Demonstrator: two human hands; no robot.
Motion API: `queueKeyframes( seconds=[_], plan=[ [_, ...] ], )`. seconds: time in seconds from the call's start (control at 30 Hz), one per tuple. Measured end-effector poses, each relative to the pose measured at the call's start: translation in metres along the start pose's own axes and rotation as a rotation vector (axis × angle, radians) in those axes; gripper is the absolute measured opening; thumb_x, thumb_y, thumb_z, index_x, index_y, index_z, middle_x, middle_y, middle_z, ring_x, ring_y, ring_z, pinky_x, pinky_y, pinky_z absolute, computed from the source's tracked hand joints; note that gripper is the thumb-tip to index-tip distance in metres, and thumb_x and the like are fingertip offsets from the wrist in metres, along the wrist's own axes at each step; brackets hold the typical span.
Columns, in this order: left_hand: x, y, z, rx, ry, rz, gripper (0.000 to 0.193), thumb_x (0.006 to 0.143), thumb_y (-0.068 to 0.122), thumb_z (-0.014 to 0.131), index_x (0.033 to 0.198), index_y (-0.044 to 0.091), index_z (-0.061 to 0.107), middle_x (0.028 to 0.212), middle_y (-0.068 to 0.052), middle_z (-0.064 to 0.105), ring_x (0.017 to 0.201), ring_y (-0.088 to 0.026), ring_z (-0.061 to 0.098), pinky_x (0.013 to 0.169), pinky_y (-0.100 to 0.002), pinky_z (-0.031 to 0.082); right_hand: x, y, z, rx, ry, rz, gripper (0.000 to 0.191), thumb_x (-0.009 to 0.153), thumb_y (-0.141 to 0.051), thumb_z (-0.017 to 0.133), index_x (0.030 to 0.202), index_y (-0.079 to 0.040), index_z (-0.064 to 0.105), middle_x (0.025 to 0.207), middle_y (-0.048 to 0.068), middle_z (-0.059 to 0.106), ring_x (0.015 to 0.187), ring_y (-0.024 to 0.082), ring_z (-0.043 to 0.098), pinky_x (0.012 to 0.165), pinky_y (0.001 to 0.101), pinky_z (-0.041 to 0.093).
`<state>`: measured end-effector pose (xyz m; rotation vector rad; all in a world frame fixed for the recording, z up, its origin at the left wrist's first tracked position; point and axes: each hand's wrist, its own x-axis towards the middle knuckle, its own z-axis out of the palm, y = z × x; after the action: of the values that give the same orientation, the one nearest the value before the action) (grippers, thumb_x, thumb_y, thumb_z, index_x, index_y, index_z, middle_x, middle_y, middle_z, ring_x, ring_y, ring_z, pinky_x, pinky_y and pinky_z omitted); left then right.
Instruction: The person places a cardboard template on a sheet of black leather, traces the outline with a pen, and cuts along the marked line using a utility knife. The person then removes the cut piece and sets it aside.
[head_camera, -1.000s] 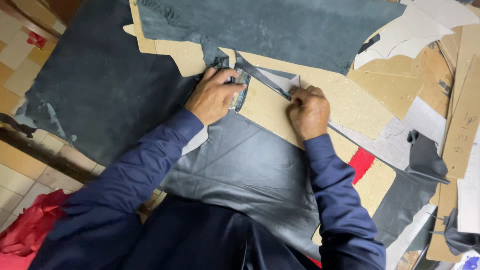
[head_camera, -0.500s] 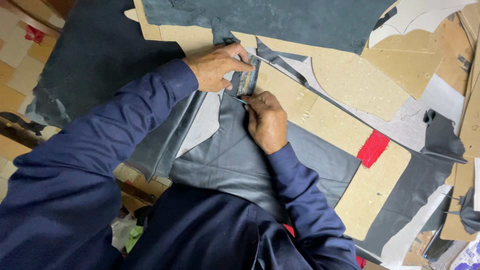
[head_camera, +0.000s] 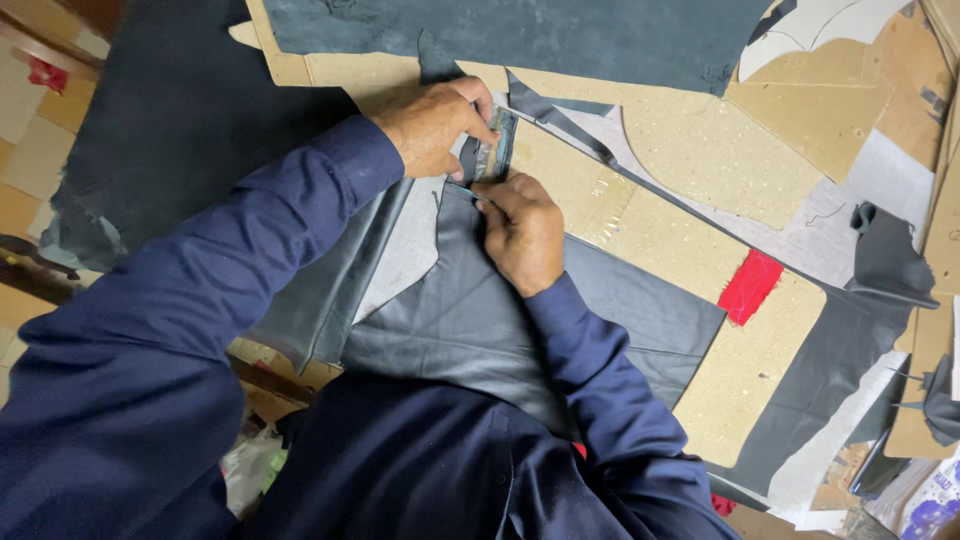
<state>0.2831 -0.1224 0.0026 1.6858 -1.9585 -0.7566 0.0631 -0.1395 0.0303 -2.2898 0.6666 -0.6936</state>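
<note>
— Nearest the camera?
— Dark blue sleeves (head_camera: 200, 330), both reaching up over a grey leather sheet (head_camera: 480, 320) draped off the near edge of the bench. At the bottom right corner, part of a white package with purple print (head_camera: 935, 505); shape cut off by the frame.

— And the hands?
— Close together, almost touching. Right hand (head_camera: 522, 232) closed in a fist, knuckles up, pinching a thin tool (head_camera: 462, 187) at the leather's upper edge; only a short greenish sliver visible, so kind of tool hard to tell. Left hand (head_camera: 432, 122) just above, fingers curled down and pressing a small flat template (head_camera: 497, 155), greyish and shiny, upright against the leather edge.

— Underneath?
— A pale brown cutting board (head_camera: 740, 370), scored and worn, lying partly under the leather. A red scrap (head_camera: 748, 287) flat on it, right of the right forearm.

— Further out?
— A narrow dark strip (head_camera: 570, 130) running diagonally from the template toward the right. Beyond that, a large dark grey hide (head_camera: 560, 35) across the top. Cardboard pattern pieces (head_camera: 800, 120) at upper right, tan, with curved edges. A crumpled dark offcut (head_camera: 885, 255) at the right edge.
</note>
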Motion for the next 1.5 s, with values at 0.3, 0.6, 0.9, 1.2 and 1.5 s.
queueKeyframes(
  seconds=[0.3, 0.6, 0.9, 1.2, 1.5],
  plan=[
    [0.008, -0.012, 0.000, -0.148, -0.117, -0.095, 0.045, 0.074, 0.005, 0.084, 0.117, 0.014, 0.076, 0.129, -0.003, 0.058, 0.099, -0.025, 0.065, 0.090, -0.033, 0.054, -0.003, 0.008, -0.014, -0.025, 0.035, 0.019, 0.020, 0.082, 0.008, 0.075, 0.098, -0.004, 0.076, 0.091, 0.012, 0.071, 0.083, 0.028, 0.069, 0.077, 0.0352, 0.055],
    [0.019, -0.009, 0.007, 0.019, 0.081, -0.010, 0.041, 0.059, 0.017, 0.097, 0.096, 0.010, 0.083, 0.111, -0.009, 0.065, 0.107, -0.028, 0.063, 0.091, -0.038, 0.051, 0.011, -0.007, 0.008, -0.156, 0.018, -0.031, 0.017, 0.084, 0.003, 0.072, 0.095, -0.008, 0.077, 0.083, 0.012, 0.066, 0.079, 0.031, 0.066, 0.067, 0.0411, 0.053],
    [0.016, 0.008, 0.003, 0.013, 0.076, -0.064, 0.049, 0.055, 0.013, 0.097, 0.101, 0.012, 0.082, 0.117, -0.007, 0.065, 0.110, -0.027, 0.063, 0.093, -0.038, 0.051, -0.002, 0.008, -0.029, -0.224, -0.055, 0.021, 0.015, 0.080, 0.008, 0.064, 0.089, -0.003, 0.070, 0.087, 0.013, 0.065, 0.084, 0.034, 0.064, 0.072, 0.0427, 0.053],
    [0.008, 0.025, -0.005, 0.039, 0.036, -0.191, 0.043, 0.066, 0.010, 0.090, 0.107, 0.015, 0.080, 0.121, -0.002, 0.063, 0.111, -0.025, 0.061, 0.094, -0.040, 0.050, -0.026, 0.037, -0.071, -0.264, -0.103, 0.094, 0.018, 0.074, 0.013, 0.064, 0.083, -0.002, 0.069, 0.079, 0.013, 0.065, 0.078, 0.031, 0.064, 0.068, 0.0394, 0.052],
    [-0.061, 0.105, 0.068, 0.097, 0.492, -0.063, 0.033, 0.091, 0.003, 0.063, 0.122, 0.002, 0.073, 0.134, -0.009, 0.063, 0.131, -0.027, 0.056, 0.109, -0.038, 0.050, 0.021, 0.054, -0.144, 0.074, -0.162, 0.237, 0.027, 0.090, 0.009, 0.070, 0.113, -0.004, 0.076, 0.092, 0.005, 0.062, 0.084, 0.013, 0.056, 0.073, 0.0264, 0.049]
  ],
)
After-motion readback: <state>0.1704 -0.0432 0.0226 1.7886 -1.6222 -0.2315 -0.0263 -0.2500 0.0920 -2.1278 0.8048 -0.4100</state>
